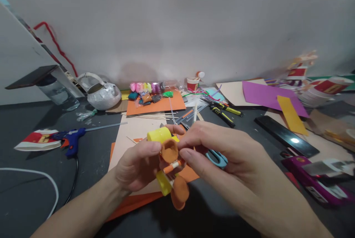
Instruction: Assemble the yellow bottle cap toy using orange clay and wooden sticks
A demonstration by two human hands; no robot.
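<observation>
Near the middle of the view, my left hand (pixel 138 164) is wrapped round a small craft model (pixel 163 183) made of yellow and orange-brown parts. On its upper side sits a hollow, cup-shaped piece of brown clay (pixel 169 150), with a yellow roll (pixel 158 134) beside it. Lower down hangs a rounded brown clay piece (pixel 180 190), next to a short orange-and-white stick. My right hand (pixel 219 149) pinches at the right rim of the clay cup, thumb and forefinger close together. Whatever lies between those fingertips is hidden. Light blue scissor handles (pixel 217 158) show beneath my right hand.
A blue glue gun (pixel 72 141) and its cord lie left, near a foil-like silvery kettle shape (pixel 102 93). Clay packets (pixel 146 88) rest on orange card behind. At right are pliers (pixel 223 114), a black phone (pixel 287 134), a purple tool (pixel 313 182) and paper cups (pixel 321 90).
</observation>
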